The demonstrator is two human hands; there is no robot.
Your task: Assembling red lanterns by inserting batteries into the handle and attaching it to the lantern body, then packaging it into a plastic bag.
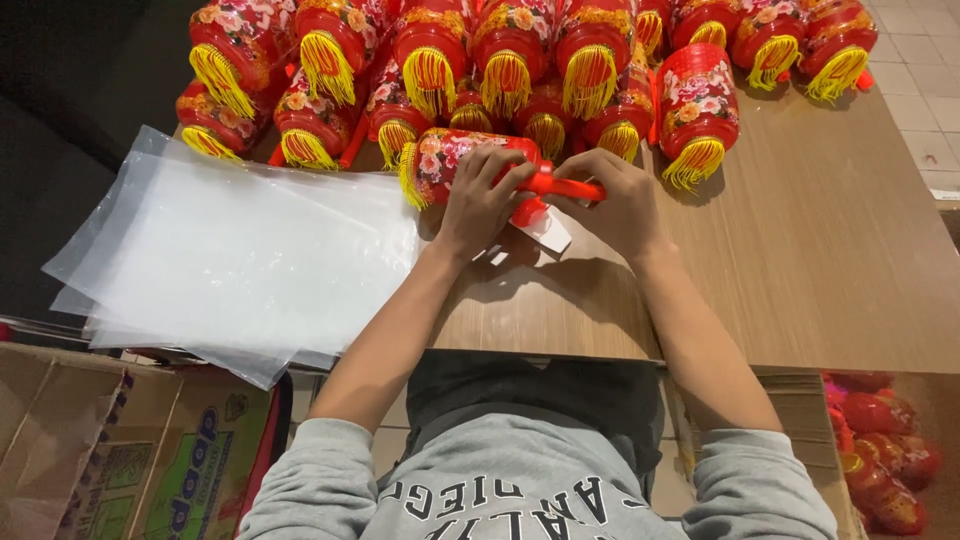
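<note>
Both hands on one red toy lantern at the back of the wooden table (pixel 820 260)

Lantern (pixel 455 160) lies on its side: flowery body, yellow fringe, red plastic handle (pixel 565 187). Looks light and crushable, so I'd hold the stiff handle. Left hand (pixel 480 200) curls around the body, right hand (pixel 620 205) pinches the handle. Small white tag (pixel 550 232) underneath.

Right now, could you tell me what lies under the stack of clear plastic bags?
Under the clear plastic bags only the wooden table shows, at their right; the stack's left overhangs the edge.
</note>
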